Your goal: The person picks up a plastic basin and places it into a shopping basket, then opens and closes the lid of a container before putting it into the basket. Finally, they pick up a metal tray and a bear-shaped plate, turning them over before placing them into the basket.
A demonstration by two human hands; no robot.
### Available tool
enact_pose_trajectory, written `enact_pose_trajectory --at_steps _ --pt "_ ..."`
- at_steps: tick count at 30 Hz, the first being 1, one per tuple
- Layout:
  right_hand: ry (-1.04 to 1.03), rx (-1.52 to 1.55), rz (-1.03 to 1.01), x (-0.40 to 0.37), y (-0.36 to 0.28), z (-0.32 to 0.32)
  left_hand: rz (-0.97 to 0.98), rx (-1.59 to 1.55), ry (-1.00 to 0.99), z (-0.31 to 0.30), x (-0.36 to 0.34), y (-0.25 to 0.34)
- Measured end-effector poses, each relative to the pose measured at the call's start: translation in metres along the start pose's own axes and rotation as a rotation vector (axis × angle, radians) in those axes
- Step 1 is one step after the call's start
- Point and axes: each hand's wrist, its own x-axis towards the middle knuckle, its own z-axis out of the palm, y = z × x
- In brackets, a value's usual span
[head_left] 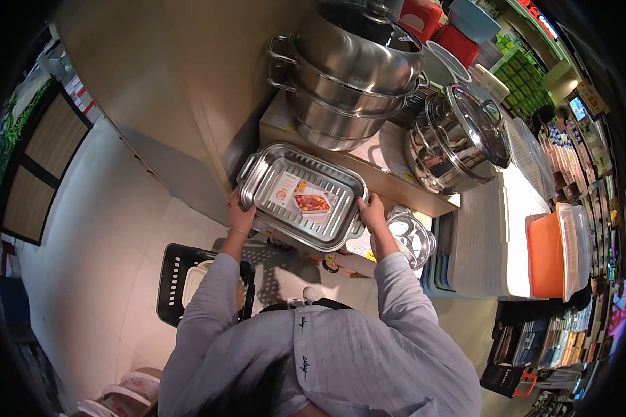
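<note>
From the head camera, both arms in pale grey striped sleeves reach forward. The left hand [238, 213] is clamped on the left short edge of a rectangular stainless steel roasting tray [327, 224], and the right hand [371, 211] is closed on its right edge. The tray is held level just in front of a light wooden shelf [396, 182]. On the shelf stand a large tiered stainless steel steamer pot [348, 76] and, to its right, a steel pot with a glass lid [459, 135]. A black plastic shopping basket [175, 278] sits on the pale shop floor [83, 229], near left. A paper label [302, 198] with a food photo lies inside the tray; its writing is too small to read.
</note>
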Motion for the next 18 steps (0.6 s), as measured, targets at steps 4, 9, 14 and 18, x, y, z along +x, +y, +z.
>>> enact_pose_trajectory --at_steps 4,9,14,18 --pt "0.006 0.076 -0.064 -0.004 -0.001 -0.007 0.080 0.167 0.053 -0.005 -0.003 0.003" --pt "-0.035 0.148 -0.030 -0.011 0.001 -0.022 0.198 0.306 0.050 -0.022 -0.009 0.012" --pt "-0.177 0.422 0.088 -0.018 0.008 -0.039 0.030 -0.288 0.005 -0.041 -0.024 0.021" --pt "-0.305 0.603 0.163 -0.034 -0.022 -0.074 0.092 -0.348 0.003 -0.083 -0.074 0.091"
